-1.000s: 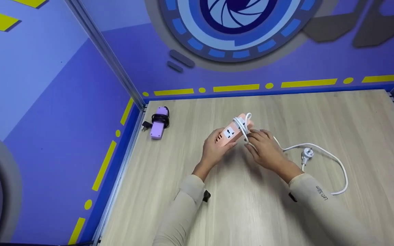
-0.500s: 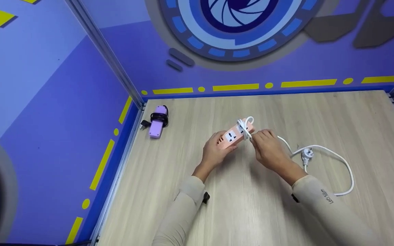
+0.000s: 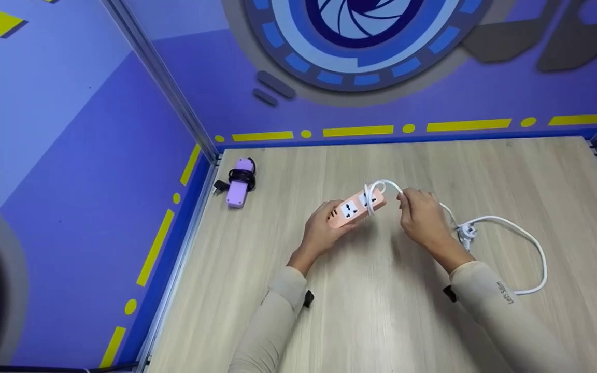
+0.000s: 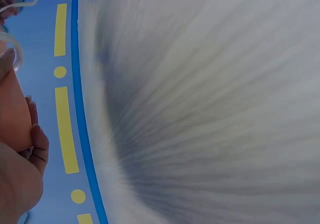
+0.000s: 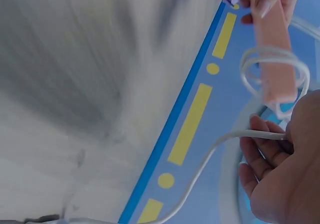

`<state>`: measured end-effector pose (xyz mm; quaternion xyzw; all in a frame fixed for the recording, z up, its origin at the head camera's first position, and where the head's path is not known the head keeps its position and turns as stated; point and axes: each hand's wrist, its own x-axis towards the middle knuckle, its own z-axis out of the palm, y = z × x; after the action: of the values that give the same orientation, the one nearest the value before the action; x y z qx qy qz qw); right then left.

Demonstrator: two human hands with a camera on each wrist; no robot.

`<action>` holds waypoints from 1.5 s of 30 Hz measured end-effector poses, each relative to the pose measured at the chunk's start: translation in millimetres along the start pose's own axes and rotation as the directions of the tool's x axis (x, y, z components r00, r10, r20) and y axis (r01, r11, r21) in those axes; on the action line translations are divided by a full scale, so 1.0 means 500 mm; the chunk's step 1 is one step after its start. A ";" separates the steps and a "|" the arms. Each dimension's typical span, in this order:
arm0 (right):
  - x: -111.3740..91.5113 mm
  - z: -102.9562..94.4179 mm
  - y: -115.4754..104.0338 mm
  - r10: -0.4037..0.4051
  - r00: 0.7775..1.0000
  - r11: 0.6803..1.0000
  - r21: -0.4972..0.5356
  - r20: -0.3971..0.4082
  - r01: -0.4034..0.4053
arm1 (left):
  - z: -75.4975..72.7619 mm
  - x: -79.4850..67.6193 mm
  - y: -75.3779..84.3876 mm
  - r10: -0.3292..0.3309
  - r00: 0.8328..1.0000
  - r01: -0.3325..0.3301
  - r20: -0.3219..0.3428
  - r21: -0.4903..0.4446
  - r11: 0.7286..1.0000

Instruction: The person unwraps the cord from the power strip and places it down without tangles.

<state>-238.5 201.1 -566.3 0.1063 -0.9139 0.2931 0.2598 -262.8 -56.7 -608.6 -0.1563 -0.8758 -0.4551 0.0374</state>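
A salmon-pink power strip (image 3: 349, 209) with white socket faces is gripped at its near-left end by my left hand (image 3: 321, 228). White cord (image 3: 370, 201) loops round the strip's far-right end; these loops hang loose about it in the right wrist view. My right hand (image 3: 423, 217), to the right of the strip, pinches the cord between thumb and fingers. From there the cord trails right in a wide curve over the table to a white plug (image 3: 467, 232). In the left wrist view, the left fingers (image 4: 39, 146) curl round the strip's side.
A purple power strip (image 3: 240, 187) wrapped in black cord lies at the back left of the wooden table (image 3: 360, 311), its black plug (image 3: 220, 186) beside it. Blue-purple panels (image 3: 174, 67) stand along the back and left edges.
My right hand has moved right, away from the strip, drawing cord with it. Fewer turns lie round the strip, and the trailing cord has shifted right. The left hand keeps its grip.
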 end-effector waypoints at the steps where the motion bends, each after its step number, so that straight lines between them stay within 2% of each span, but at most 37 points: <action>1: -0.003 -0.001 0.007 0.013 1.000 1.000 -0.005 0.007 -0.013 | 0.000 0.000 -0.003 -0.006 1.000 0.006 -0.006 -0.013 1.000; 4: -0.015 -0.002 0.030 0.016 0.999 1.000 -0.015 0.039 -0.016 | -0.002 -0.002 -0.011 -0.036 0.999 0.035 -0.034 -0.040 0.999; 10: -0.054 -0.005 0.073 -0.039 0.988 0.998 -0.048 0.152 0.047 | -0.007 -0.005 -0.022 -0.090 0.990 0.088 -0.109 -0.027 0.996; 15: -0.091 -0.009 0.095 -0.050 0.954 0.992 -0.094 0.297 0.081 | -0.014 -0.006 -0.029 -0.108 0.980 0.097 -0.168 -0.075 0.992; 19: -0.109 -0.011 0.103 -0.090 0.921 0.989 -0.073 0.380 0.126 | -0.016 -0.005 -0.024 -0.111 0.980 0.100 -0.165 -0.069 0.993; 22: -0.108 -0.012 0.102 -0.124 0.913 0.988 -0.041 0.389 0.151 | -0.011 -0.005 -0.020 -0.104 0.984 0.094 -0.141 -0.077 0.993; 26: -0.095 -0.018 0.098 -0.130 0.923 0.988 -0.034 0.362 0.152 | 0.001 -0.006 -0.011 -0.093 0.990 0.082 -0.103 -0.113 0.990; 33: -0.063 -0.030 0.077 0.000 0.916 1.000 -0.023 0.401 0.009 | 0.015 -0.009 0.011 -0.112 0.991 0.101 -0.078 -0.135 0.986; 35: -0.053 -0.030 0.065 0.017 0.914 1.000 -0.026 0.405 -0.007 | 0.018 -0.008 0.016 -0.107 0.991 0.096 -0.078 -0.131 0.987; 39: -0.037 -0.020 0.034 0.006 0.910 0.998 -0.053 0.415 0.017 | 0.024 -0.006 0.025 -0.096 0.993 0.086 -0.072 -0.124 0.989; 45: -0.020 0.014 -0.003 -0.070 0.901 0.994 -0.047 0.428 0.100 | 0.029 -0.003 0.030 -0.088 0.993 0.077 -0.076 -0.128 0.989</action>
<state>-232.5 196.3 -575.5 0.1987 -0.9525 0.2198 0.0701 -255.8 -37.3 -605.5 -0.1031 -0.8491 -0.5162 0.0445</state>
